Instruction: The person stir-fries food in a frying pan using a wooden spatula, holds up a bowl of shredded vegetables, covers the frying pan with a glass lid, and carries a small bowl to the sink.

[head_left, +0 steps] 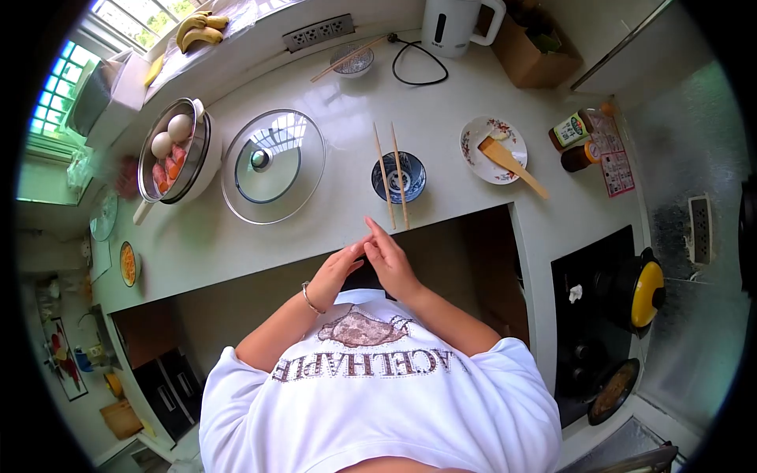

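My left hand [335,274], with a bracelet at the wrist, and my right hand [393,266] meet in front of my chest at the counter's front edge. Their fingers are stretched out and the fingertips touch each other; neither hand holds anything visible. Closest to them is a blue patterned bowl [415,175], with a pair of chopsticks [385,175] laid across it. Left of the bowl lies a glass lid [306,177] with a round knob. To the right, a wooden spatula [511,164] rests on a flowered plate [477,162].
Farther left, a strainer of eggs [180,128] and reddish pieces sits over a pot [209,162]. A white kettle [451,27], a small bowl [352,67] and a cardboard box [532,59] stand at the back. Sauce bottles [569,130] and a stove [572,260] are on the right.
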`<act>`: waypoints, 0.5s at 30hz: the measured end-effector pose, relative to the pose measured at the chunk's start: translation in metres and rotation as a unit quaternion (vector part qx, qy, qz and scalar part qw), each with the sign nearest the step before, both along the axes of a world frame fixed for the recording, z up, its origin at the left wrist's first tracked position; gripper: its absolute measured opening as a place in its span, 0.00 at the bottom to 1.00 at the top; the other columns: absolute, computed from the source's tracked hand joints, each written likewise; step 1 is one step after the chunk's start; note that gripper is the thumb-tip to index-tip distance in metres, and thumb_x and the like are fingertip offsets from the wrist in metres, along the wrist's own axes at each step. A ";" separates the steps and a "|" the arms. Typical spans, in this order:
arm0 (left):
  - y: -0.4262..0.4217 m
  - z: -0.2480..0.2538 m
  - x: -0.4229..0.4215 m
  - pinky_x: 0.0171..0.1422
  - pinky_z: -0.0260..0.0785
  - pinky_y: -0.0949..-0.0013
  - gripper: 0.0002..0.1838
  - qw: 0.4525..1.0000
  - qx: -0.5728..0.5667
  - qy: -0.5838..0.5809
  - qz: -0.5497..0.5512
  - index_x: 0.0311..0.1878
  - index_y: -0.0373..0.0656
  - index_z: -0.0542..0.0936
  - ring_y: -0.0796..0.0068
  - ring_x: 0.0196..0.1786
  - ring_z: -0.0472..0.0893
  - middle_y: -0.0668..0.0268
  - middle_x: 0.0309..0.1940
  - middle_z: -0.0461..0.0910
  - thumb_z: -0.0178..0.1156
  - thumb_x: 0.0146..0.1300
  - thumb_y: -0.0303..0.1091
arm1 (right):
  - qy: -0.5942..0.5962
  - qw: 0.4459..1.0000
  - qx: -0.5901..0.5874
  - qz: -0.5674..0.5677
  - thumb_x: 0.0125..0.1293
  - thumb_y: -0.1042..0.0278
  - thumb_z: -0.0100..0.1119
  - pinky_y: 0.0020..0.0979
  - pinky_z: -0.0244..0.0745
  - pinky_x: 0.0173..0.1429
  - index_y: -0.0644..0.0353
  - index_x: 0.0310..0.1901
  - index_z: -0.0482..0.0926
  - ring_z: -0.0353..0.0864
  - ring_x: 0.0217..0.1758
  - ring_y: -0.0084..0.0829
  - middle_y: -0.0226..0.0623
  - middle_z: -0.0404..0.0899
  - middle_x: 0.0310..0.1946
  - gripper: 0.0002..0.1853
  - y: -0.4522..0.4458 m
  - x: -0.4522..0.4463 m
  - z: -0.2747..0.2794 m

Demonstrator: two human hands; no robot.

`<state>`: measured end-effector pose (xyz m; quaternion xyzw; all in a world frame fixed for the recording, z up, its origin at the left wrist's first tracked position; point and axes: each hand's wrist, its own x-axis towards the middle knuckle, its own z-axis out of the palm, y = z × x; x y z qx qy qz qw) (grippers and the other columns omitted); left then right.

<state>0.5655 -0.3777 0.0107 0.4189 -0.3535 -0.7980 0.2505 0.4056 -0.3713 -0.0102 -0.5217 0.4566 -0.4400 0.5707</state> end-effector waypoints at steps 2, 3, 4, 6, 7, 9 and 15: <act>-0.003 0.009 0.002 0.66 0.58 0.70 0.24 1.000 0.014 -0.024 0.001 0.66 0.43 0.65 0.75 0.63 0.67 0.63 0.61 0.69 0.42 0.72 0.44 | 0.037 0.997 -0.028 -0.053 0.65 0.71 0.54 0.26 0.75 0.38 0.64 0.60 0.68 0.78 0.33 0.27 0.43 0.76 0.44 0.22 -0.005 -0.014 -0.010; -0.004 0.008 0.004 0.64 0.61 0.71 0.23 0.999 0.037 -0.033 0.019 0.65 0.42 0.66 0.75 0.60 0.70 0.63 0.58 0.72 0.43 0.72 0.43 | 0.093 0.992 -0.036 -0.074 0.62 0.73 0.56 0.27 0.74 0.35 0.64 0.56 0.70 0.78 0.31 0.28 0.42 0.77 0.43 0.20 -0.009 -0.024 -0.015; -0.004 0.007 0.005 0.61 0.63 0.71 0.22 0.997 0.060 -0.040 0.038 0.63 0.41 0.67 0.74 0.56 0.74 0.62 0.55 0.75 0.44 0.71 0.41 | 0.150 0.983 -0.045 -0.093 0.60 0.75 0.57 0.28 0.74 0.33 0.64 0.52 0.73 0.77 0.28 0.29 0.41 0.77 0.41 0.18 -0.014 -0.034 -0.016; -0.005 0.000 0.008 0.56 0.68 0.72 0.19 0.993 0.075 -0.053 0.069 0.59 0.40 0.70 0.74 0.50 0.77 0.62 0.50 0.78 0.45 0.71 0.39 | 0.237 0.960 -0.068 -0.133 0.58 0.77 0.57 0.34 0.75 0.34 0.63 0.44 0.74 0.78 0.29 0.37 0.42 0.76 0.38 0.12 -0.024 -0.051 -0.012; -0.006 -0.003 0.012 0.56 0.68 0.72 0.19 0.992 0.082 -0.055 0.078 0.59 0.40 0.70 0.74 0.49 0.78 0.62 0.50 0.78 0.45 0.70 0.39 | 0.266 0.950 -0.084 -0.139 0.58 0.76 0.58 0.37 0.75 0.35 0.63 0.43 0.73 0.78 0.30 0.41 0.43 0.76 0.38 0.11 -0.031 -0.058 -0.014; -0.009 -0.003 0.016 0.54 0.69 0.72 0.16 0.989 0.095 -0.036 0.104 0.55 0.39 0.72 0.75 0.48 0.78 0.63 0.47 0.79 0.45 0.70 0.37 | 0.295 0.939 -0.101 -0.144 0.58 0.76 0.58 0.39 0.75 0.36 0.62 0.42 0.72 0.78 0.31 0.44 0.44 0.76 0.38 0.11 -0.048 -0.063 -0.018; -0.013 -0.002 0.037 0.54 0.69 0.73 0.16 0.987 0.097 -0.017 0.128 0.55 0.38 0.72 0.74 0.47 0.78 0.62 0.45 0.79 0.45 0.70 0.36 | 0.496 0.860 -0.052 -0.107 0.57 0.57 0.64 0.43 0.76 0.38 0.64 0.36 0.68 0.79 0.34 0.49 0.48 0.77 0.31 0.19 -0.107 -0.037 -0.013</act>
